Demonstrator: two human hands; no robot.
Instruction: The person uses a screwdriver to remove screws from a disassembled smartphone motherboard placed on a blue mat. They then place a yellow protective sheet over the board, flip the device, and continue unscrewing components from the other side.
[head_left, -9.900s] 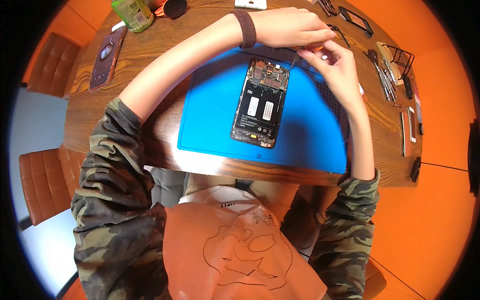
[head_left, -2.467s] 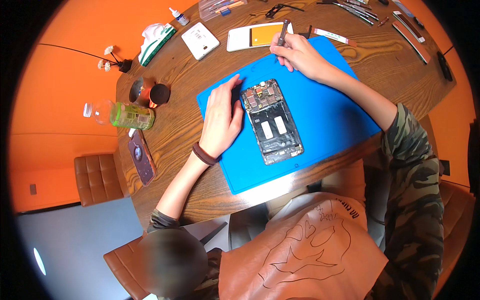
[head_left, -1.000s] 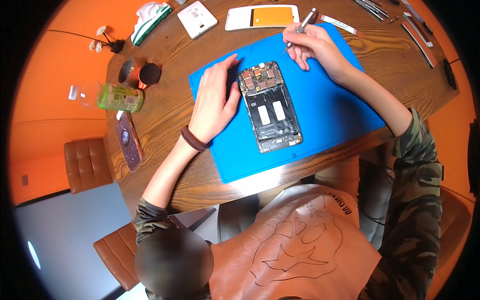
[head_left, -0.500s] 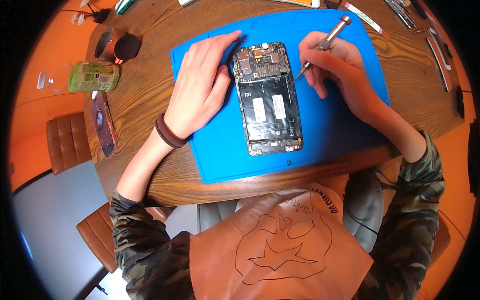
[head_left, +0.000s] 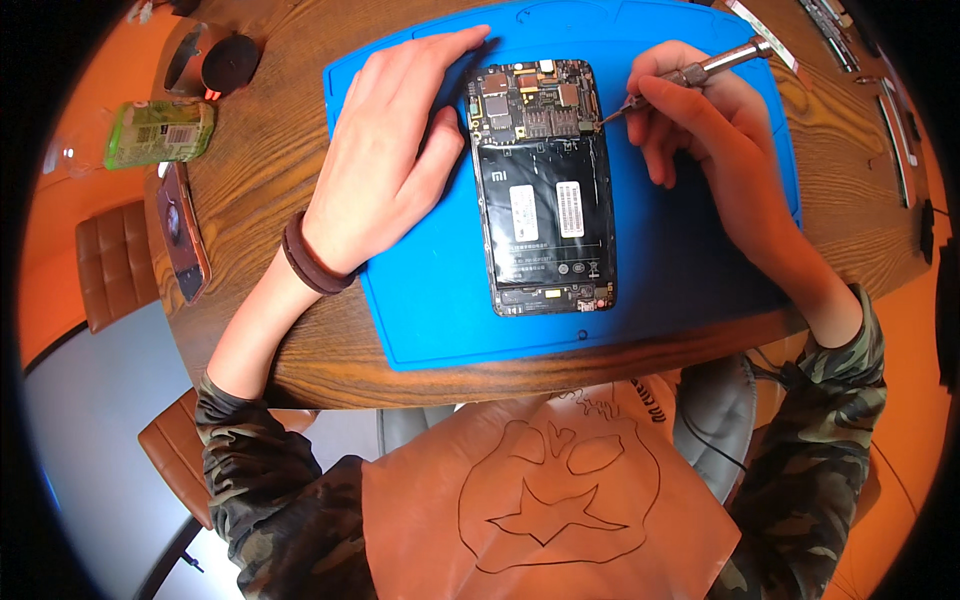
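An opened smartphone (head_left: 545, 240) lies on a blue work mat (head_left: 440, 320), its circuit board at the far end and its black battery below. My right hand (head_left: 710, 130) grips a slim metal screwdriver (head_left: 690, 77) at a low slant. The screwdriver's tip is at the right edge of the phone's circuit board (head_left: 530, 105); whether it touches a screw is too small to tell. Flat on the mat beside the phone's left edge rests my left hand (head_left: 390, 150), fingers stretched out and holding nothing.
Left on the wooden table (head_left: 260, 150) are a dark cup (head_left: 228, 65), a green-labelled bottle (head_left: 160, 134) on its side and another phone (head_left: 184, 230). At the far right lie several slim tools (head_left: 830, 30) and a flat dark-and-white object (head_left: 897, 140).
My right hand has tilted the screwdriver flatter, and its tip has moved up along the phone's right edge to the board. The whole view has shifted slightly. My left hand stays beside the phone.
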